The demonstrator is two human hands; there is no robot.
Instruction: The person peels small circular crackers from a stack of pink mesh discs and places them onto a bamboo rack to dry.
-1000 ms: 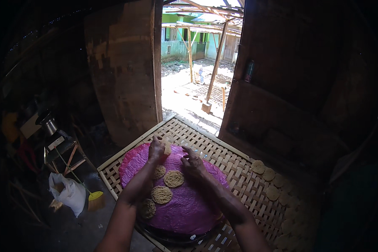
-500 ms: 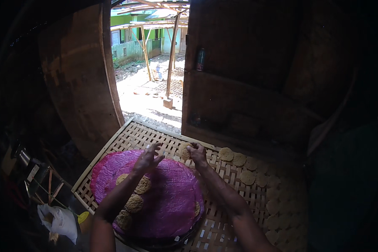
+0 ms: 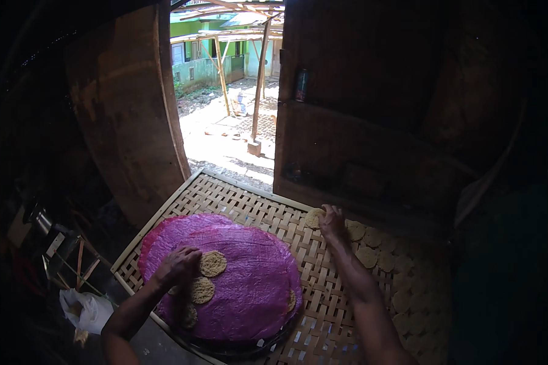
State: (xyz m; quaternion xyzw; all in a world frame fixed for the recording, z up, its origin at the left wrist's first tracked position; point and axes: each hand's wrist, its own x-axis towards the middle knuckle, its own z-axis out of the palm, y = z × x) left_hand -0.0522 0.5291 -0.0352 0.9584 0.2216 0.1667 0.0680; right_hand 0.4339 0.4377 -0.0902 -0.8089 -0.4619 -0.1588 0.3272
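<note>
At the tray's far edge, my right hand [image 3: 333, 224] pinches the right side of a thin, round, tan cracker [image 3: 314, 218], which lies on or just above the weave. My left hand [image 3: 180, 265] is over the left part of a purple plastic sheet [image 3: 256, 274], its fingers bent together. What they hold, if anything, is hidden under the hand. Beside its fingertips is a tan cracker [image 3: 213, 263], with another cracker [image 3: 202, 290] just nearer and a shaded one [image 3: 189, 316] below. A further cracker [image 3: 291, 300] shows at the sheet's right edge.
The woven bamboo tray [image 3: 323, 286] carries rows of crackers [image 3: 366, 256] on its right, fading into shadow. A white sack [image 3: 86, 310] stands at lower left. Dark wooden panels [image 3: 122, 115] flank a bright doorway onto a yard with a wooden post [image 3: 262, 85].
My right hand has carried a cracker rightward along the tray's far edge to the row. My left hand has drawn back from the sheet's far edge to the crackers, its fingers closing. The view has shifted slightly.
</note>
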